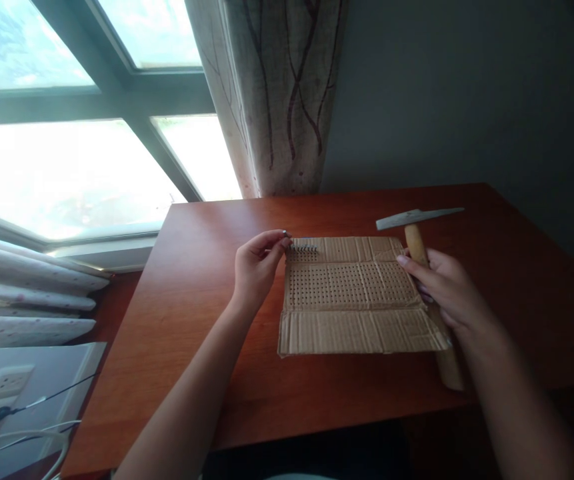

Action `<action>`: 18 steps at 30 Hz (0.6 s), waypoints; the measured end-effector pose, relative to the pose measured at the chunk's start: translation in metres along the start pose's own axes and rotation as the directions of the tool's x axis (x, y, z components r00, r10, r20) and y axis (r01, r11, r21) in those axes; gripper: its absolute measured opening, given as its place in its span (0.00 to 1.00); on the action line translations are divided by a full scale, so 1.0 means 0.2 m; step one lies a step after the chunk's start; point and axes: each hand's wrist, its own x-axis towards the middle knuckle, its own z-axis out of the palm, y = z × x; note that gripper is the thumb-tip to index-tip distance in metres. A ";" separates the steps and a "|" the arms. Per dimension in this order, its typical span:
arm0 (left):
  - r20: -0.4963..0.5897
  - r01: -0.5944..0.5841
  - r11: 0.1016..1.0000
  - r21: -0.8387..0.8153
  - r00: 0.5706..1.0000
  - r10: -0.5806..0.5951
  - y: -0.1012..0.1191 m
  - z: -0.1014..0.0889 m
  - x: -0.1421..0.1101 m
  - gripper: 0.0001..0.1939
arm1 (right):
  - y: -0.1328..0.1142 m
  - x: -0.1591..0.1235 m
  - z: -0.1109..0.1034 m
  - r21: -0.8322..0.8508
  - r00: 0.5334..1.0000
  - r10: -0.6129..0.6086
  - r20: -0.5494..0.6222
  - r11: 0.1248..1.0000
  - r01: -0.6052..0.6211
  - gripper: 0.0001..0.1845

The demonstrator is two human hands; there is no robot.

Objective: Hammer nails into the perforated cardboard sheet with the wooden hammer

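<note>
A sheet of brown cardboard [351,331] with rows of small dark holes lies in the middle of the table. Near its top left corner a short row of nails [305,249] stands up out of it. My left hand [259,263] is at that corner, thumb and forefinger pinched on a small metal nail [285,233], its lower part hidden. At the sheet's right edge my right hand [441,280] is wrapped around the wooden handle of a hammer [417,243]. The hammer's narrow metal head points up and away, above the far right corner of the cardboard.
The reddish-brown wooden table [207,267] stands against a dark wall and a bright window [67,173]. A patterned curtain [281,93] hangs behind it. To the lower left are a power socket [9,383] and white cables [49,437].
</note>
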 end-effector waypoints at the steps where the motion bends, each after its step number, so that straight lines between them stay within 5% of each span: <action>1: 0.001 0.001 1.000 0.000 1.000 -0.001 0.00 0.00 0.00 0.10 | 0.00 0.00 0.00 0.015 1.000 0.013 -0.004 1.000 -0.013 0.20; 18: -0.026 0.034 0.998 -0.048 0.999 -0.035 -0.01 0.01 -0.01 0.12 | 0.00 0.00 0.00 0.036 0.999 0.031 -0.011 0.999 -0.031 0.19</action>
